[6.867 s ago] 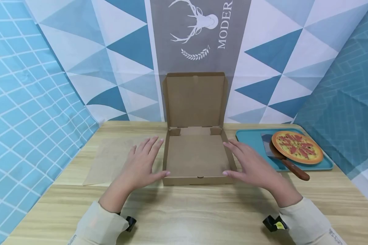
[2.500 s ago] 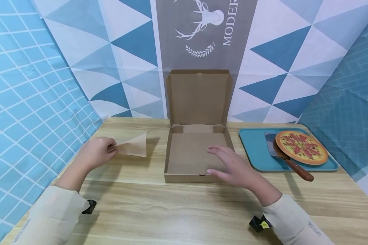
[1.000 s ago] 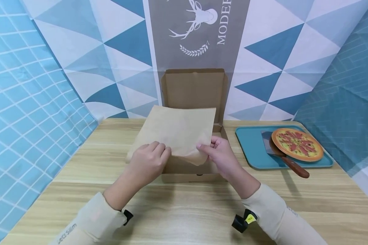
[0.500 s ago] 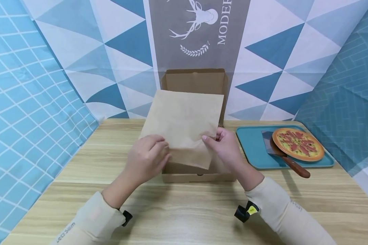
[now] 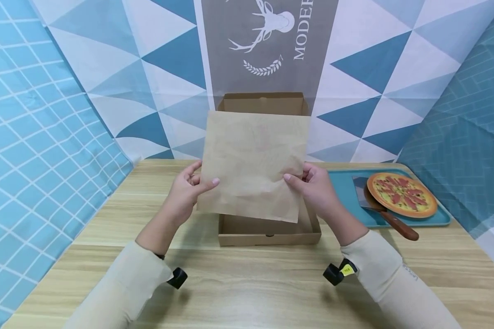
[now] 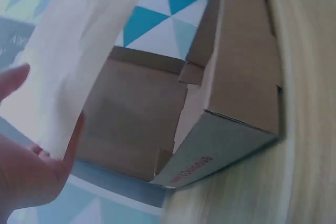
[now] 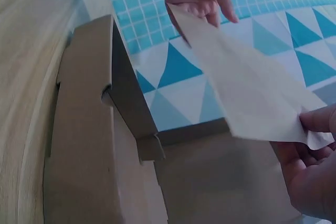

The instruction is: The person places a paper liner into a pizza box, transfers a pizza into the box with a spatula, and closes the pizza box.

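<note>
Brown paper slants between both raised hands.

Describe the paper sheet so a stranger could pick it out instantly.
Find the wooden table, then the open cardboard box on it. Raised over the box, pinched by the right hand, is the paper sheet. Unlike the brown box, it is thin, lightly creased and has no walls.
</note>
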A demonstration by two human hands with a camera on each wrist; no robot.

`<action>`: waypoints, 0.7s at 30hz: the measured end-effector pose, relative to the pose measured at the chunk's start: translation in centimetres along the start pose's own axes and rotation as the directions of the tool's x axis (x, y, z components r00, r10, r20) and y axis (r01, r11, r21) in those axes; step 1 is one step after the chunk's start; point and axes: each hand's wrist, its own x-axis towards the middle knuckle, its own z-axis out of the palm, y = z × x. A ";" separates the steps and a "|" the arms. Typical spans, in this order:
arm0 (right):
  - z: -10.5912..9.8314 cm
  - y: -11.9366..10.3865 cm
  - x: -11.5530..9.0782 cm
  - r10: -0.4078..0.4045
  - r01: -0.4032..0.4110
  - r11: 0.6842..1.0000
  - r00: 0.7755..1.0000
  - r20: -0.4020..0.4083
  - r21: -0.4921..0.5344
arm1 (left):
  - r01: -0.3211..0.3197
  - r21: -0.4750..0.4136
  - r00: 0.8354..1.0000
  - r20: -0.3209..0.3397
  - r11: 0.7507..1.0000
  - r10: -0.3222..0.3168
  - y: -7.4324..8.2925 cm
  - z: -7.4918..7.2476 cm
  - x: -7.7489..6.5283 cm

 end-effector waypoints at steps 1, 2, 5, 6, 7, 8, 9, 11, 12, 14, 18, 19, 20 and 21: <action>-0.1 0.0 0.1 -0.005 0.005 1.000 1.000 0.013 -0.003 | 0.017 -0.049 1.000 0.024 0.999 -0.016 0.0 -0.1 0.3; -0.2 0.1 0.1 -0.008 0.008 1.000 1.000 0.025 -0.003 | 0.025 -0.080 0.999 0.041 0.996 -0.022 0.0 -0.3 0.6; -0.5 0.3 0.2 -0.007 0.008 1.000 0.999 0.048 -0.010 | 0.013 -0.107 0.999 0.035 0.994 -0.009 0.0 -0.4 1.2; -0.6 0.4 0.2 -0.002 0.002 1.000 0.999 0.049 -0.016 | 0.005 -0.101 1.000 0.022 0.995 -0.003 0.0 -0.4 1.3; -0.7 0.4 0.2 0.006 -0.005 1.000 0.999 0.047 -0.016 | -0.001 -0.082 1.000 0.003 0.997 0.002 0.0 -0.4 1.3; -0.8 0.5 0.2 0.014 -0.013 1.000 0.999 0.042 -0.019 | -0.003 -0.060 1.000 -0.015 0.998 0.002 0.1 -0.3 1.2; -0.9 0.6 0.2 0.022 -0.021 0.999 0.999 0.034 -0.025 | -0.002 -0.037 0.999 -0.034 0.999 0.000 0.1 -0.3 1.2; -1.1 0.8 0.3 0.039 -0.038 0.999 0.999 0.016 -0.037 | 0.006 -0.005 0.998 -0.062 1.000 -0.006 0.3 -0.3 0.9; -1.2 0.9 0.4 0.045 -0.045 0.998 0.999 0.008 -0.038 | 0.010 0.001 0.998 -0.067 1.000 -0.010 0.4 -0.2 0.9; -1.4 1.1 0.5 0.052 -0.052 0.998 0.999 -0.002 -0.047 | 0.020 0.007 0.997 -0.076 1.000 -0.019 0.5 -0.3 0.7; -1.9 1.2 0.7 0.070 -0.070 0.995 0.997 -0.012 -0.065 | 0.030 0.003 0.997 -0.075 1.000 -0.030 0.6 -0.4 0.5; -2.0 1.2 0.7 0.076 -0.077 0.994 0.997 -0.017 -0.071 | 0.033 0.003 0.997 -0.076 0.999 -0.033 0.6 -0.5 0.5; -2.1 1.2 0.7 0.083 -0.085 0.993 0.996 -0.023 -0.078 | 0.037 0.008 0.996 -0.076 0.999 -0.037 0.7 -0.5 0.5; -2.2 1.2 0.7 0.091 -0.093 0.993 0.995 -0.027 -0.075 | 0.042 0.008 0.996 -0.079 0.999 -0.041 0.7 -0.6 0.5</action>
